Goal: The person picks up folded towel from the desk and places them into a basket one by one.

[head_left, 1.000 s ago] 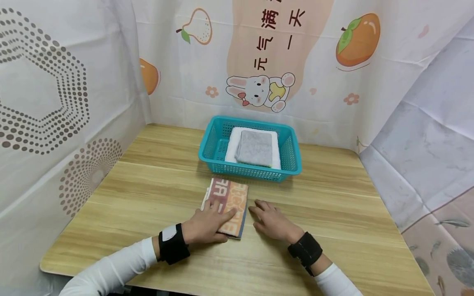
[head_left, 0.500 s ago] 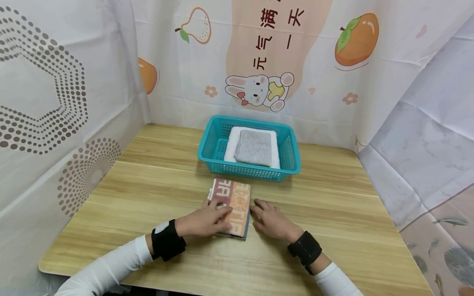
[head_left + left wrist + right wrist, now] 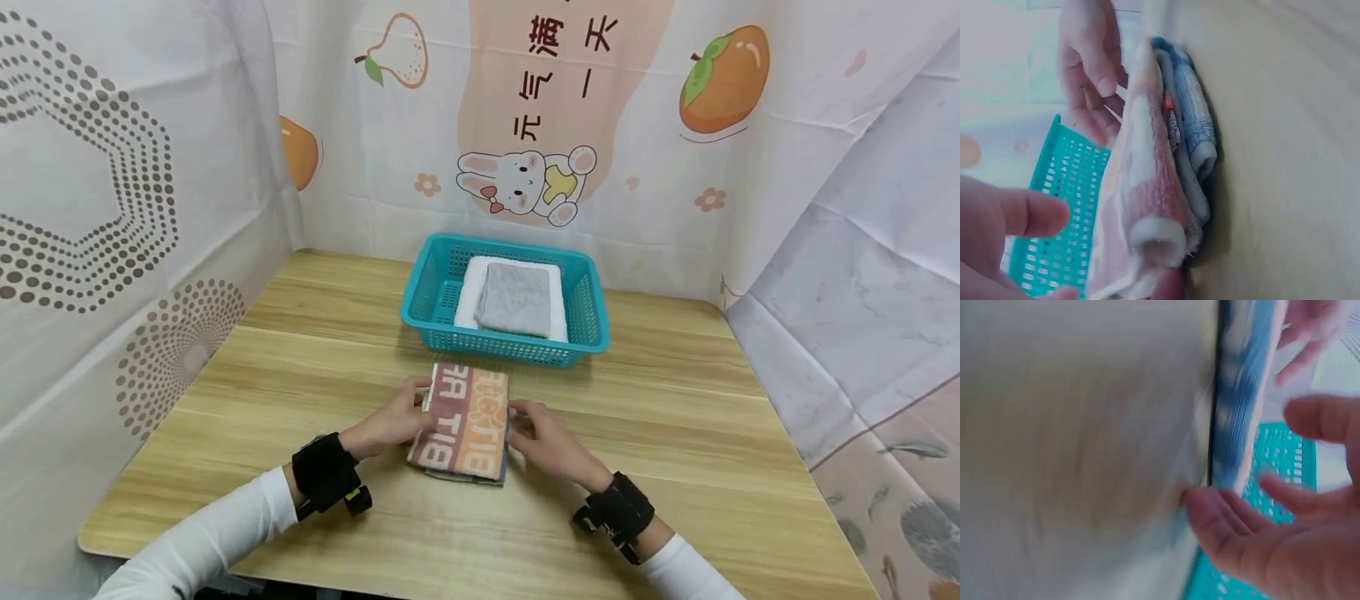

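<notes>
Two hands are now set at opposite edges of the folded patterned towel (image 3: 462, 422), which lies flat on the wooden table (image 3: 675, 467) between them. A second ago the left hand (image 3: 390, 423) was pressed flat on top; it is now moved to the left edge, which is pinched between thumb and fingers. The right hand (image 3: 542, 437) is brought in against the right edge, fingers loosely spread. Just beyond the fingertips, a teal basket (image 3: 427, 300) is seen holding a grey cloth (image 3: 514, 298) laid on a white towel (image 3: 471, 292).
</notes>
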The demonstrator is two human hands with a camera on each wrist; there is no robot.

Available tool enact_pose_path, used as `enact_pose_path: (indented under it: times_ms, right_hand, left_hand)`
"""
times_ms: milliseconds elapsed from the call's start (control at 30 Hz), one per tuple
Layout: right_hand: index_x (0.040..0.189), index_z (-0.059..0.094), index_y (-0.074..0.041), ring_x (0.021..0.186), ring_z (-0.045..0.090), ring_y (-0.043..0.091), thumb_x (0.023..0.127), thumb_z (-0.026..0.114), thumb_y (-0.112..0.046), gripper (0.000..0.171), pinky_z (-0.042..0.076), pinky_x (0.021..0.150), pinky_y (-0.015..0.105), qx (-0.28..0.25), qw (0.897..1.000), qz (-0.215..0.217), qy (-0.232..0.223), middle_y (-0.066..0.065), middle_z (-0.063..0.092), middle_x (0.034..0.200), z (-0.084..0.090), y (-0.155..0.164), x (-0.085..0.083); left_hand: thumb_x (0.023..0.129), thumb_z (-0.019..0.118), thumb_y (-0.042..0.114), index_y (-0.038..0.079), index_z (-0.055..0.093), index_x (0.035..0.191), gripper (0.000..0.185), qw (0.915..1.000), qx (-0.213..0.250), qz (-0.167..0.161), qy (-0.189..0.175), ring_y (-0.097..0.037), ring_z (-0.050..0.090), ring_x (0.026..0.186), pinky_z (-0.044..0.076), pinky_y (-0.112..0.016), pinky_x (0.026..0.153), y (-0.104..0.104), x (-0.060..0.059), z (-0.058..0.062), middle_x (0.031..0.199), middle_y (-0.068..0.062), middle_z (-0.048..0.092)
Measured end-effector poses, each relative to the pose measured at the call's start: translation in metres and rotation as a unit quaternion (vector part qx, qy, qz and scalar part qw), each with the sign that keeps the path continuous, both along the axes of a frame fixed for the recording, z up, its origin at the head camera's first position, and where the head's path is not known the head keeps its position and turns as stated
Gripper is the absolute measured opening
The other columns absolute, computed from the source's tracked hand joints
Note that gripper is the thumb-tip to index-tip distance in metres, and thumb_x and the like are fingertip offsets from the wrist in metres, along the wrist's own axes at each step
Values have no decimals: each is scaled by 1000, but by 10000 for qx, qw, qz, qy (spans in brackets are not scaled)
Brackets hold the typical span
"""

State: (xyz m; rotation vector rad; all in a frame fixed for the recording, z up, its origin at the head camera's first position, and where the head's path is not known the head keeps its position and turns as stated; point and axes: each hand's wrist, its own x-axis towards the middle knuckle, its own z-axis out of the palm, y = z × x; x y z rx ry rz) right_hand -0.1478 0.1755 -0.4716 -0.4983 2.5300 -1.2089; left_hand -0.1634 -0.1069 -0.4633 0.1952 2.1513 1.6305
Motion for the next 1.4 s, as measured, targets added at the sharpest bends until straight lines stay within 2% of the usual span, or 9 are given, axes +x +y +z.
enact_pose_path:
  times_ms: [67, 167, 300, 533, 733, 933, 1067, 1233, 1400]
  right_hand:
    - [153, 30, -1, 119, 55, 36, 99, 59, -14, 62, 53, 87, 44, -823, 9934, -276, -751, 27, 45, 141, 1, -3, 1]
    - [157, 16, -2, 122, 54, 39, 98, 59, -11, 73, 56, 83, 43, -1793, 9648, -781, -1759, 32, 37, 147, 1, -9, 0]
    - [156, 10, 3, 118, 56, 33, 95, 60, -4, 79, 56, 80, 40, -2342, 9353, -1337, -2291, 33, 32, 150, 0, -12, -1]
    - [149, 27, 11, 97, 65, 21, 89, 61, 1, 70, 55, 78, 33, -2492, 9292, -989, -2542, 26, 57, 127, -3, -9, -4]
    - [150, 28, 5, 101, 62, 22, 85, 65, 2, 74, 53, 87, 34, -2476, 9352, -631, -2452, 26, 51, 128, -4, -5, -3]
    - [151, 16, -7, 113, 59, 30, 87, 62, 5, 80, 52, 94, 45, -2779, 9260, -159, -2550, 32, 37, 142, -4, 0, -1]
    - [152, 12, -8, 117, 58, 30, 88, 62, 7, 83, 52, 94, 45, -2918, 9211, 121, -2573, 32, 34, 145, -5, 3, 0]
    - [152, 8, -6, 115, 61, 32, 90, 59, 9, 82, 53, 94, 45, -2952, 9203, 171, -2564, 34, 41, 141, -7, 6, 1]
    - [156, -3, -5, 116, 61, 35, 92, 58, 7, 89, 53, 94, 42, -2764, 9315, 176, -2359, 35, 43, 142, -9, 5, 0]
  left_hand:
    - [95, 52, -1, -2, 13, 153, 70, 9987, 362, 141, -333, -35, 57, 106, 49, -36, 75, 0, -1, -1, 151, -37, 26]
    - [95, 52, -1, -2, 7, 154, 74, 9950, 624, 349, -693, -44, 45, 132, 52, -45, 89, 3, -1, -1, 154, -37, 22]
    - [94, 53, -1, -2, 2, 155, 79, 9849, 1077, 533, -1242, -46, 37, 137, 49, -51, 95, 7, -2, -1, 156, -34, 18]
    - [94, 54, 4, -9, 32, 144, 56, 9717, 1467, 108, -1850, -27, 63, 105, 55, -43, 87, 16, -5, -5, 126, -26, 57]
    - [93, 55, -1, -1, 21, 154, 69, 9806, 1402, -322, -1328, -27, 62, 109, 54, -41, 89, 24, -1, -9, 135, -24, 52]
    - [95, 53, -2, 4, 12, 156, 74, 9895, 1189, -677, -472, -26, 61, 111, 53, -37, 89, 28, 5, -10, 139, -24, 49]
    - [98, 50, -1, 7, 9, 157, 73, 9872, 1281, -892, -330, -28, 62, 114, 53, -39, 91, 27, 8, -11, 140, -26, 50]
    - [98, 55, 1, 10, 0, 152, 78, 9926, 1113, -481, -5, -27, 66, 105, 54, -37, 88, 24, 10, -19, 136, -28, 50]
    - [97, 60, 4, 10, -6, 152, 86, 9934, 825, -116, 793, -33, 63, 109, 44, -41, 100, 24, 11, -26, 129, -28, 56]
